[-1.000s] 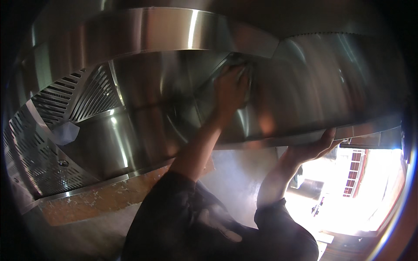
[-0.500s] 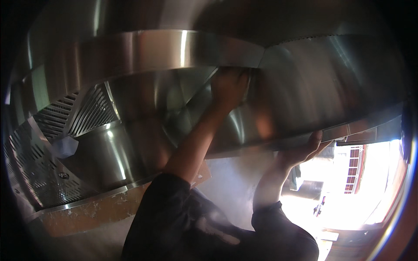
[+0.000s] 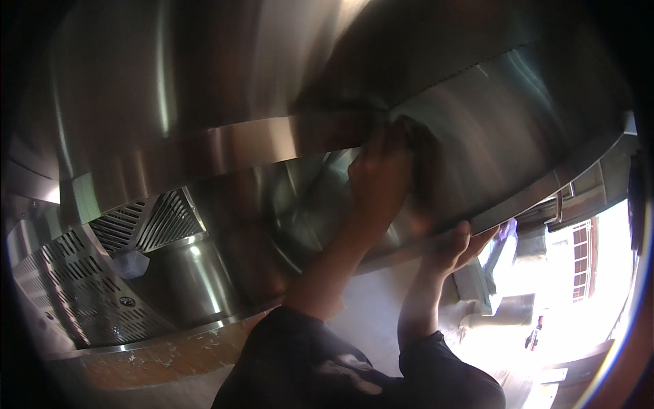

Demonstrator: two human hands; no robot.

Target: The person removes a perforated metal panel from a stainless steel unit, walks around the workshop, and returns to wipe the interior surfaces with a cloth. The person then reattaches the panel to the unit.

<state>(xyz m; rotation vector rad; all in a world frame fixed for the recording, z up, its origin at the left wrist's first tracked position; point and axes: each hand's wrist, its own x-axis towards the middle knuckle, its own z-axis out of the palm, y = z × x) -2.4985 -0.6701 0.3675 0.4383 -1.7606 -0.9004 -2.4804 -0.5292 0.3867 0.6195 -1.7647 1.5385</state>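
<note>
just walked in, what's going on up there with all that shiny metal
A person in dark sleeves is working on a large shiny metal hood with both bare hands. The left hand reaches up to a dim inside corner of it; whether the fingers hold anything is too dark to tell. The right hand is at the lower rim, thumb up. Slotted metal panels show off to the left, untouched.
</note>
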